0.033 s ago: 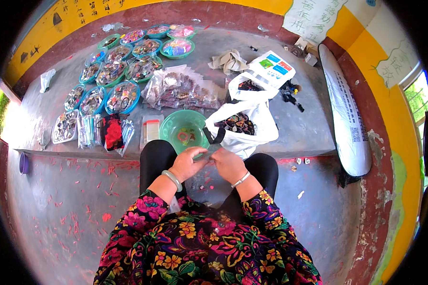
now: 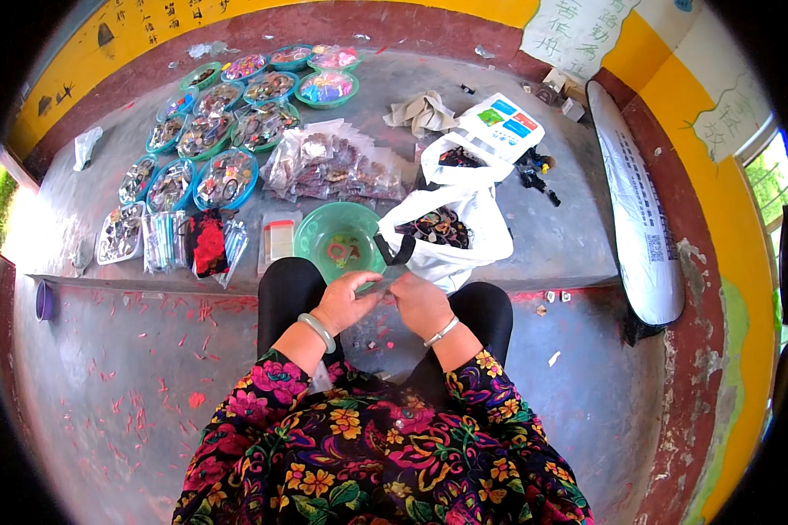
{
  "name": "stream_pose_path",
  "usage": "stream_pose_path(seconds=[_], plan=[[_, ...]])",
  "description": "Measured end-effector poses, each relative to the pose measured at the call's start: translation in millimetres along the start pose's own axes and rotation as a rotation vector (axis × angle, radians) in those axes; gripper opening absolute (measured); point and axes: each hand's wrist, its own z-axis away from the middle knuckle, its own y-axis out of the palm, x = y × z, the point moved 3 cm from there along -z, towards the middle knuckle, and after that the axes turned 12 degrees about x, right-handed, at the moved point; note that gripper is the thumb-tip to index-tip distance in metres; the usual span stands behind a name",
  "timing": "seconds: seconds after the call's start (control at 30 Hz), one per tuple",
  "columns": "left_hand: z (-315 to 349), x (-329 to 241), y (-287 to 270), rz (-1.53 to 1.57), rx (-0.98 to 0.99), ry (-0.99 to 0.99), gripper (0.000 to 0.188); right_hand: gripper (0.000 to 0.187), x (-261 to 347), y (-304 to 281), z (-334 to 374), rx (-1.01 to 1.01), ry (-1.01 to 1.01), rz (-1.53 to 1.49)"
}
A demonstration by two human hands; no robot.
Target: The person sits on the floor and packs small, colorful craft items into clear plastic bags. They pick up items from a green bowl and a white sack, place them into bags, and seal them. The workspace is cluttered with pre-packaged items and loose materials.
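Note:
Both my hands are close together over my knees, in front of the raised ledge. My left hand, with a pale bangle at its wrist, has thumb and forefinger curled in a pinch. Beside it my right hand, wearing a silvery bracelet, is closed with its fingertips bent in toward the left. Whatever lies between the fingertips is too small to make out. Just beyond the left hand stands a green basin with a few small ring-shaped pieces in it. A white bag of dark, colourful bands sits open beyond the right hand.
Several round trays of small goods fill the ledge's left side. Plastic packets lie behind the basin. A second white bag and a crumpled cloth lie farther back. A long silvery board leans at the right wall.

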Motion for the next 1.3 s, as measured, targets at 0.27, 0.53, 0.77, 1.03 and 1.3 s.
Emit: stream_pose_path(seconds=[0.27,0.53,0.77,1.03,1.3], plan=[[-2.7,16.2,8.3,0.161,0.080,-0.067,0.023,0.017,10.0,16.8,-1.7,0.133,-0.049,0.142],[-6.1,33.6,2.5,0.654,-0.079,-0.072,0.016,0.029,33.2,5.1,-3.4,0.030,-0.134,0.150],[-4.2,34.9,-0.5,0.499,-0.069,-0.163,0.015,0.016,34.5,15.8,-1.2,0.033,-0.322,0.230],[-6.2,39.1,-8.5,0.308,-0.262,-0.242,0.016,0.011,30.1,-26.5,-20.9,-0.093,-0.432,0.093],[-11.2,20.7,-9.0,0.290,-0.219,-0.222,0.016,0.018,-177.0,-57.1,-107.0,0.347,0.366,0.452]])
